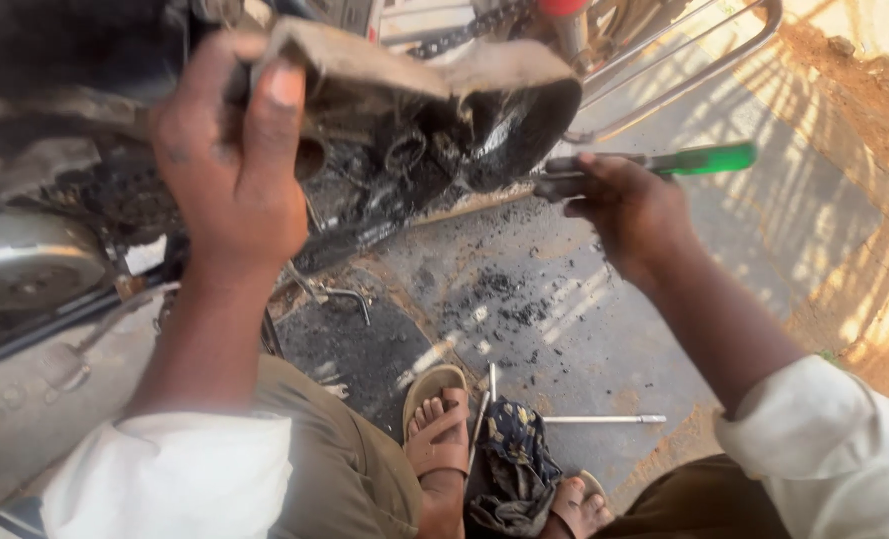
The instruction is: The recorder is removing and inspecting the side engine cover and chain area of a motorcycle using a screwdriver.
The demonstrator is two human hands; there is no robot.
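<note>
My left hand [230, 160] grips the near edge of a dirty, curved metal cover [415, 70] held up against the greasy underside of a motorcycle [385, 170]. The cover's inner face [529, 125] is black with grime. My right hand [629, 205] is closed around a green-handled screwdriver [699, 160], whose dark shaft points left toward the cover's lower edge. Both sleeves are white.
A chrome exhaust [20, 265] lies at the left. On the concrete floor lie black grime flakes [509, 294], a thin metal rod [604, 419] and a dark patterned rag [509, 454] between my sandalled feet [440, 429]. A metal rack [684, 60] and sandy ground [864, 120] lie beyond.
</note>
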